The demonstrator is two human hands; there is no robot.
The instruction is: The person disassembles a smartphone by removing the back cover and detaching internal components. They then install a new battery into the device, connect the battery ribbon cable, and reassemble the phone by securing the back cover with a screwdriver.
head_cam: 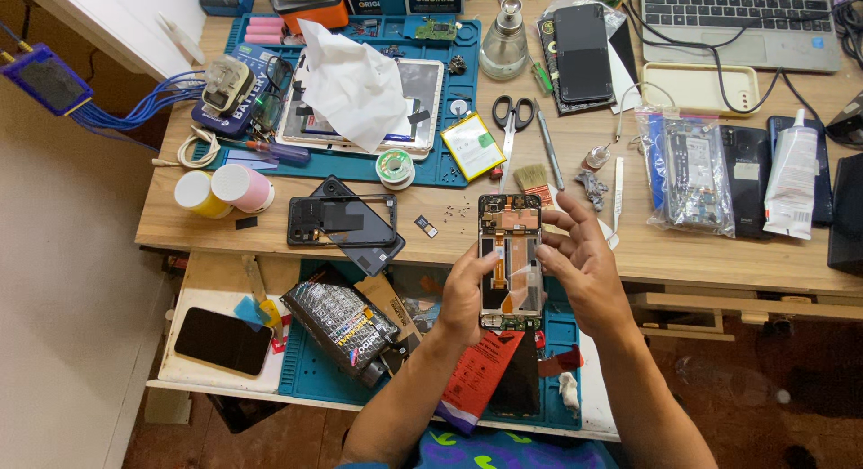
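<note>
An opened phone (509, 253) with its back cover off shows orange flex cables and a circuit board. My left hand (464, 294) grips its lower left edge and holds it upright over the desk's front edge. My right hand (580, 258) rests against the phone's right side with fingers spread, fingertips touching the exposed inside near the top. A loose phone battery (473, 145) lies on the desk beyond, next to scissors (512, 114) and a small brush (534, 181).
A blue work mat (360, 168) holds a tablet frame under crumpled white paper (351, 82). Two dark phone backs (346, 224) lie left of my hands. A laptop (733, 19), bagged parts (688, 168), glue tube (791, 177) and glass bottle (503, 42) crowd the back. A lower shelf carries a black phone (223, 340).
</note>
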